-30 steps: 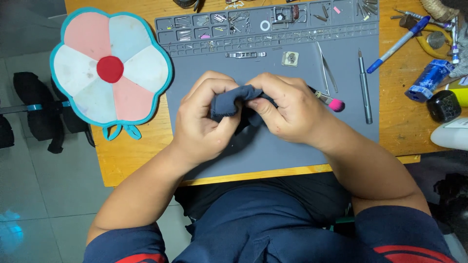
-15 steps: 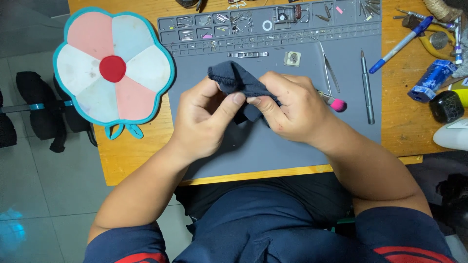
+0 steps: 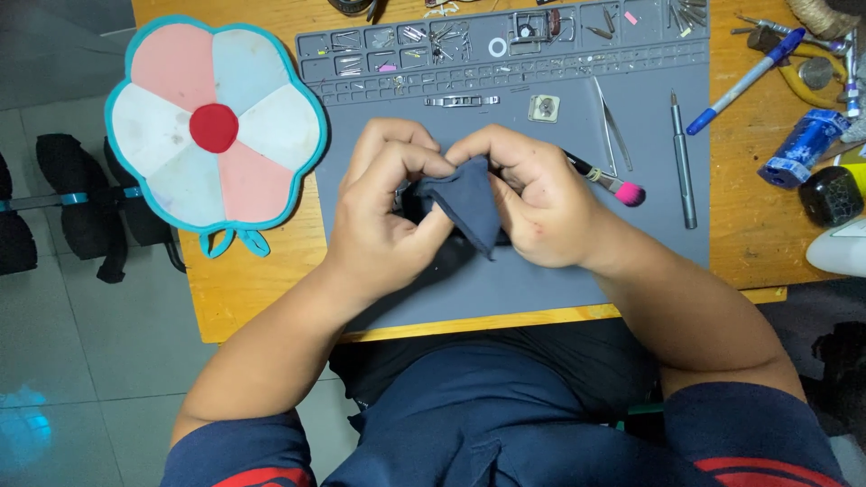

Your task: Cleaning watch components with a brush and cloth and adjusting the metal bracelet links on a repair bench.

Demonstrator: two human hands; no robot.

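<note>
Both of my hands meet over the grey work mat (image 3: 559,271) and pinch a small dark blue cloth (image 3: 467,206) between them. My left hand (image 3: 383,212) grips the cloth's left side with thumb and bent fingers. My right hand (image 3: 537,203) holds its right side, fingers curled over the top. A dark object sits under the cloth between my fingers; I cannot make out what it is. The cloth hangs in a folded point toward me.
A pink-tipped brush (image 3: 613,185) lies just right of my right hand, then tweezers (image 3: 613,135) and a grey screwdriver (image 3: 683,162). A small square part (image 3: 544,108) and a metal strip (image 3: 462,101) lie above. A flower-shaped pad (image 3: 215,126) lies left; a blue pen (image 3: 744,81) and bottles right.
The cloth, earlier spread up above my fingers, is now folded down between my hands. My hands have drawn slightly closer together.
</note>
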